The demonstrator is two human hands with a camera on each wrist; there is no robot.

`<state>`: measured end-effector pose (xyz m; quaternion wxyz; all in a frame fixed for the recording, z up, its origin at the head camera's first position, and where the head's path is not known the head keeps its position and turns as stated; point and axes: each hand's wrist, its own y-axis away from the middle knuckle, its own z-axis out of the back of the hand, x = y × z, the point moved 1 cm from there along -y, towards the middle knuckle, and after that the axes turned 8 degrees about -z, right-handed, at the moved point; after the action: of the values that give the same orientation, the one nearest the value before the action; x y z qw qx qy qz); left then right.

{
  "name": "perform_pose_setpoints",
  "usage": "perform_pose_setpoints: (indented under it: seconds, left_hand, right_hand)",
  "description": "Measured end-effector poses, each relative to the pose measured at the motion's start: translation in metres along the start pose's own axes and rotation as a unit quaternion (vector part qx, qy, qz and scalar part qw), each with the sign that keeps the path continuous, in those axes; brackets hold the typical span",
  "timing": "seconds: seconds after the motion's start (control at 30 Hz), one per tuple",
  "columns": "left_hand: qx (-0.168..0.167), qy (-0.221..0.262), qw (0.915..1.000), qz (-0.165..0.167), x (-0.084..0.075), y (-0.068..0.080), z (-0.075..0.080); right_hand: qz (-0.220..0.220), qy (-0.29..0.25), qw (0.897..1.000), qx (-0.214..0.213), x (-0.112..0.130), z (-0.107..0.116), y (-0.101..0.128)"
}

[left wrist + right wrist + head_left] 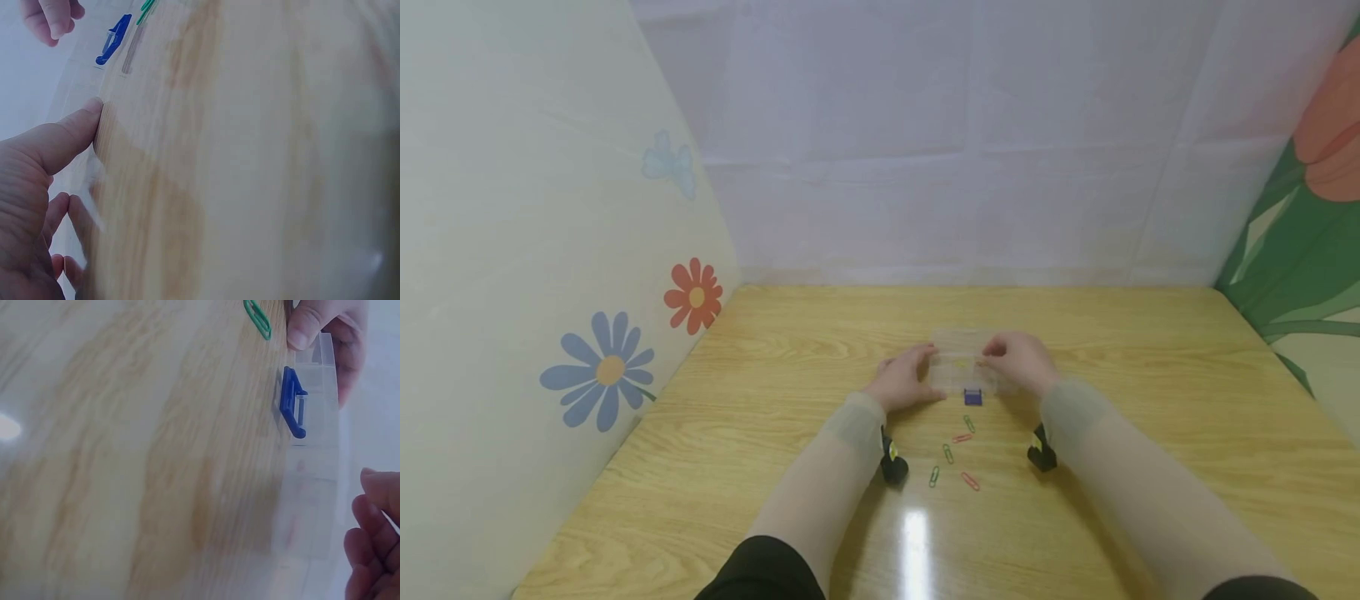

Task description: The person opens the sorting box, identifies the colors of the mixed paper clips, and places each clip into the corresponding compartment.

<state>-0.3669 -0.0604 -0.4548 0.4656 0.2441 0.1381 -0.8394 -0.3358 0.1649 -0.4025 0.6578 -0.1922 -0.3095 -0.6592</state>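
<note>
Box point(964, 367), clear plastic with a blue latch point(973, 397) on its near edge, sits on the wooden table point(1150, 467) straight ahead of me, roughly mid-table, and I have it between both hands. My left hand point(906, 382) grips its left end: in the left wrist view my thumb point(65, 134) presses along the box's edge while the other fingers curl behind it. My right hand point(1018, 361) is on the right end with fingers bent over the top; the right wrist view shows only fingertips point(369, 537) curled near the box wall, so I cannot tell how firmly they close. Just in front of the latch, between my forearms, paper clips lie loose on the table: a green clip point(969, 423) nearest the box, a red clip point(962, 437) beside it, two more green ones point(948, 453) toward me, and another red one point(970, 481) closest to me. Nothing lies between my hands and the box.
</note>
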Motion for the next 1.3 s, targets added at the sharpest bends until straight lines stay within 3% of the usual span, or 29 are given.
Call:
perform_pose_setpoints:
  seconds: [0.77,1.0,1.3]
  left_hand:
    - [-0.005,-0.011,0.9999,-0.006,-0.001,0.001,0.001]
    - [-0.003,-0.009,0.9999,-0.006,-0.004,0.002,0.002]
    - [-0.005,-0.012,0.9999,-0.005,-0.005,0.003,0.003]
  right_hand:
    - [0.04,-0.004,0.999,0.003,-0.002,-0.003,0.017]
    - [0.058,-0.024,0.998,0.021,-0.001,-0.008,0.024]
    - [0.105,-0.002,0.993,0.057,0.002,-0.016,0.038]
